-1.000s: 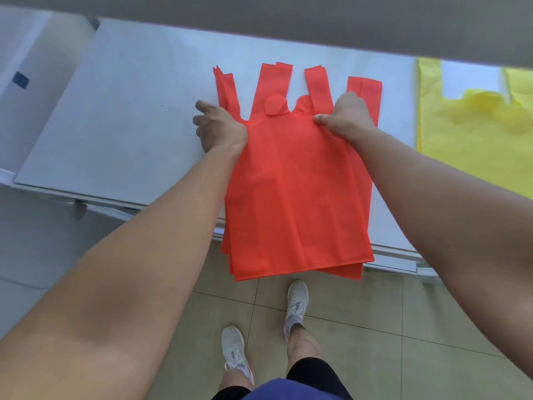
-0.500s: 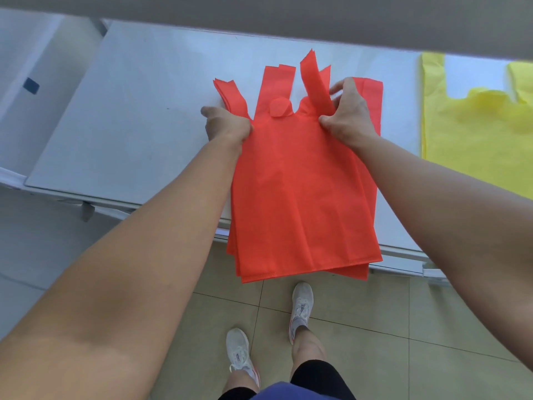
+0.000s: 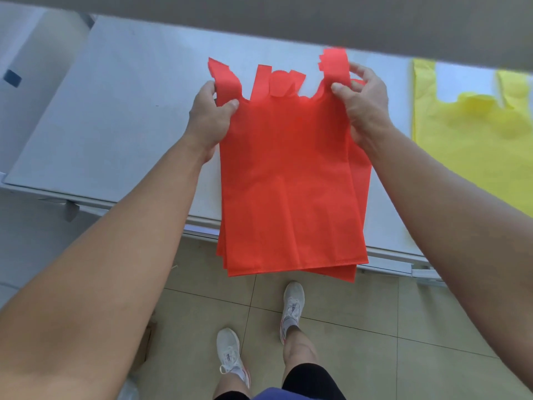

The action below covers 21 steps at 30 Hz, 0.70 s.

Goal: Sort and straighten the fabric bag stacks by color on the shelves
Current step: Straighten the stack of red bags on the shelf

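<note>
While the left thumb [image 3: 231, 104] pinched one strap against the fingers behind it and the right fingers [image 3: 359, 71] curled round the opposite strap, both hands gripped the red bags [image 3: 288, 183] by the shoulders: left hand [image 3: 209, 116] on one side, right hand [image 3: 364, 108] on the other. The bags hung as a thin sheaf, seemingly lifted off the shelf [image 3: 115, 125], bottom hems dangling past its front edge over the floor. And they weren't flush: edges fanned out at the lower left and lower right. Well to the right, yellow bags [image 3: 473, 145] lay flat on the same shelf. I took this for the squaring-up of the red pile. The next move, by my reckoning, called for lining up hems and straps, then laying the sheaf flat, apart from the yellow.
</note>
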Each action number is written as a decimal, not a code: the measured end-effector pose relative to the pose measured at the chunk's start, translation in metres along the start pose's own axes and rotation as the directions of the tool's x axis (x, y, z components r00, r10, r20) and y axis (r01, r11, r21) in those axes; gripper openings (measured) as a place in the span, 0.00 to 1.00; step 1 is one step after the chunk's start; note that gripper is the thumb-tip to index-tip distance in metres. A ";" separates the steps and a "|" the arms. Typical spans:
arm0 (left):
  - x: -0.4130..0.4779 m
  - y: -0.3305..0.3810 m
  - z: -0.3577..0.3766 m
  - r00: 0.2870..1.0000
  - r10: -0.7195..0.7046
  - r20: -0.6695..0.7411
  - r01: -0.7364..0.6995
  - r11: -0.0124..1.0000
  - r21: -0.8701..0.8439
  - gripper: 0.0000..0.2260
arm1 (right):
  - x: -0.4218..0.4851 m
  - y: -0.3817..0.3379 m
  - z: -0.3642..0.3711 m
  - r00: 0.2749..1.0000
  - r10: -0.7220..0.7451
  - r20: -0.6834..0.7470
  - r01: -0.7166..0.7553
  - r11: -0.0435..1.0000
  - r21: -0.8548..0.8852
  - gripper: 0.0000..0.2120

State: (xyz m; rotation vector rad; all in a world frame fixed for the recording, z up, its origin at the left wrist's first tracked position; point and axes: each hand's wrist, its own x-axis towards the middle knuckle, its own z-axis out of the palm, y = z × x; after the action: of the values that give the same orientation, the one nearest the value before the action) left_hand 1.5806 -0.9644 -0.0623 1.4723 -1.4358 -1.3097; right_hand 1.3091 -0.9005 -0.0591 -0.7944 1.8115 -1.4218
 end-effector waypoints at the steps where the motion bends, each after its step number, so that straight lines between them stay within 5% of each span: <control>1: -0.001 0.000 -0.002 0.999 0.038 0.035 -0.037 0.999 -0.013 0.13 | -0.006 0.000 -0.005 0.999 -0.033 0.004 0.033 0.999 0.021 0.07; 5: -0.005 0.001 -0.001 0.988 0.098 0.117 -0.096 0.995 -0.027 0.15 | -0.006 0.010 -0.028 0.997 -0.022 0.072 0.018 0.999 0.049 0.11; 9: -0.010 -0.011 0.010 0.997 -0.003 0.073 -0.007 0.991 0.132 0.20 | -0.015 0.026 -0.041 0.995 0.007 0.096 0.034 0.908 -0.418 0.30; 14: -0.021 -0.013 0.025 0.987 0.113 0.117 -0.152 0.893 0.424 0.29 | -0.060 0.041 -0.057 0.998 -0.069 -0.005 0.051 0.783 -0.620 0.14; 17: -0.023 -0.012 0.028 0.976 0.149 0.161 -0.198 0.915 0.352 0.27 | -0.078 0.041 -0.058 1.000 -0.003 0.014 0.011 0.779 -0.627 0.15; 21: -0.029 -0.016 0.032 0.985 -0.005 0.171 -0.032 0.976 0.214 0.24 | -0.080 0.029 -0.055 0.983 0.182 0.040 -0.112 0.750 -0.652 0.24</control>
State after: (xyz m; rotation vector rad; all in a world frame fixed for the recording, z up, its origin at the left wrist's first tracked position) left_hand 1.5585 -0.9285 -0.0799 1.5140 -1.7433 -1.3321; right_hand 1.3084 -0.7998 -0.0669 -1.0044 2.2543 -0.6080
